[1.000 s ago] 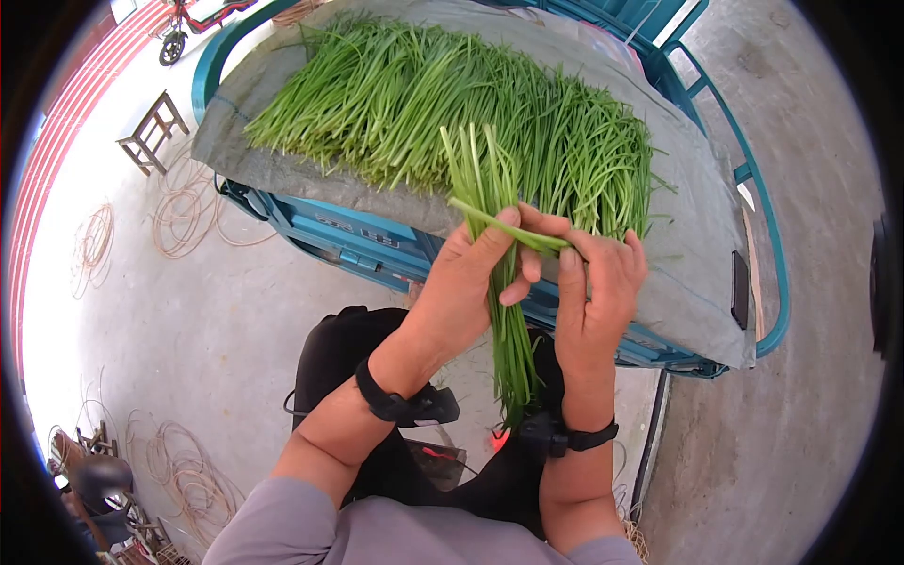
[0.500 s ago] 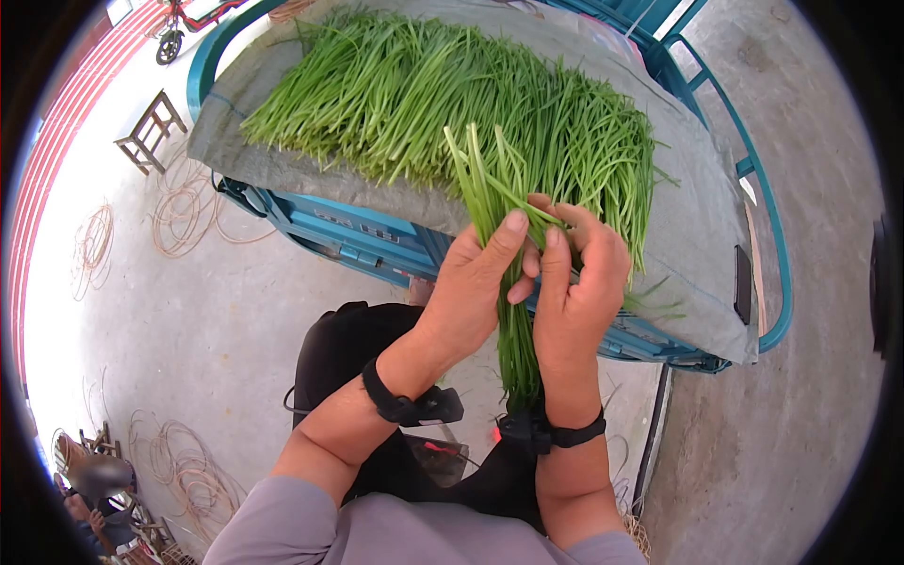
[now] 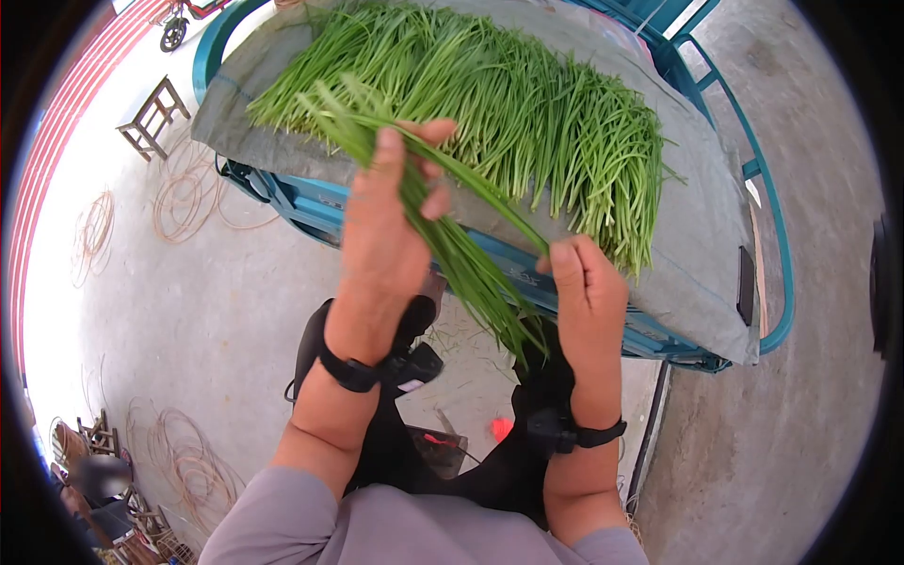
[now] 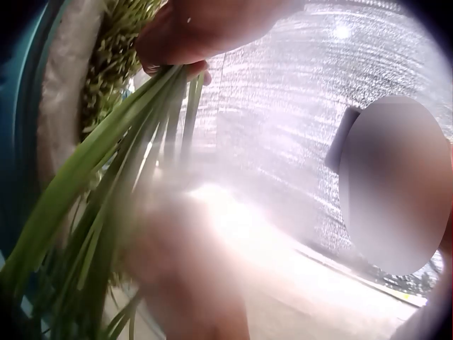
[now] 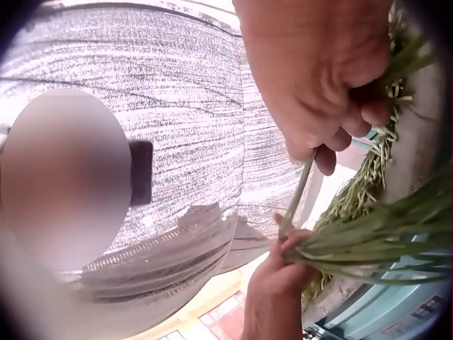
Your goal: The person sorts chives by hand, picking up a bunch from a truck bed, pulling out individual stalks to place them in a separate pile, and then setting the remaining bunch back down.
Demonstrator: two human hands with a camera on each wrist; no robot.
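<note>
Toward the right knee (image 3: 551,379) slants a green bunch (image 3: 459,264), left fingers (image 3: 435,132) gripping it, right fingers (image 3: 568,264) pinching strands (image 3: 487,192).

Bright glare hazes the left wrist view.

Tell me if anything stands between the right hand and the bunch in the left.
Nothing visible does. The right hand pinches a strand that runs across to the bunch in the left hand; below that strand, the gap between right hand and bunch looks open.
</note>
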